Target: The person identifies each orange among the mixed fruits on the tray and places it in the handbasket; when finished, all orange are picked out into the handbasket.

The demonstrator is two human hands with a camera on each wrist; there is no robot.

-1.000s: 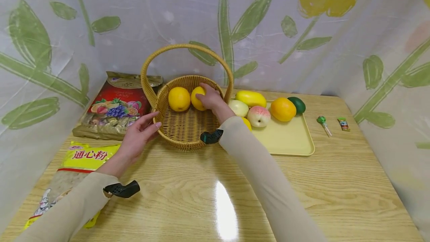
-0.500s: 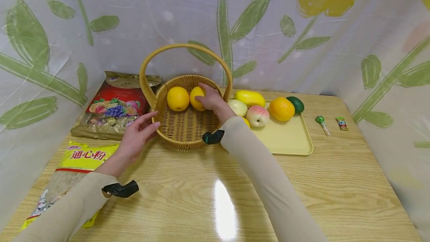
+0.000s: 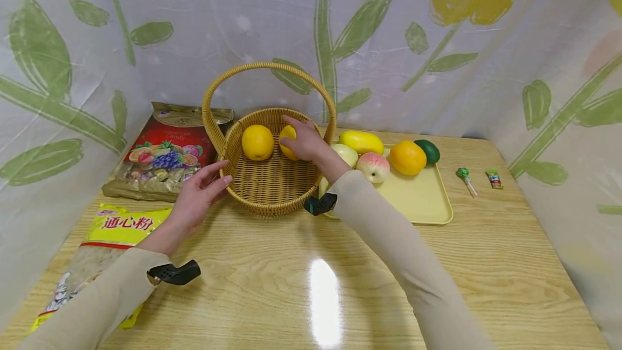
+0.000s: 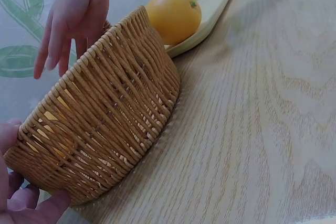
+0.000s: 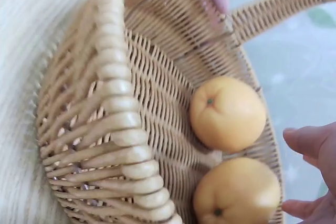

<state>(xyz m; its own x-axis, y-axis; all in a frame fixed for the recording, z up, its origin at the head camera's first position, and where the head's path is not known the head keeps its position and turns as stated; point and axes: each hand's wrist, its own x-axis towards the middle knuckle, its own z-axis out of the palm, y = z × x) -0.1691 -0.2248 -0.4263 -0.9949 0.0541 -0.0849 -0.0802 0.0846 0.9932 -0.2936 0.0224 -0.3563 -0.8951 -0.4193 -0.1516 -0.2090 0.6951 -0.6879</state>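
And there, over the woven basket, the right hand is held open, thumb and fingers well spread, palm down! Directly beneath it, partly covered by it, an orange fruit is seen inside the basket; whether it is being touched cannot be told. A second orange fruit is set just to its left, between the two hands.

Over on the left side, the basket's rim is touched by the left hand, its fingers loosely bent, nothing clenched. Beyond that hand, a red candy bag is laid; nearer the left forearm, a yellow pasta bag.

To the right of the right hand, a yellow tray is occupied by a peach and other fruit. Farther right still, a lollipop and a small wrapped candy are spotted!
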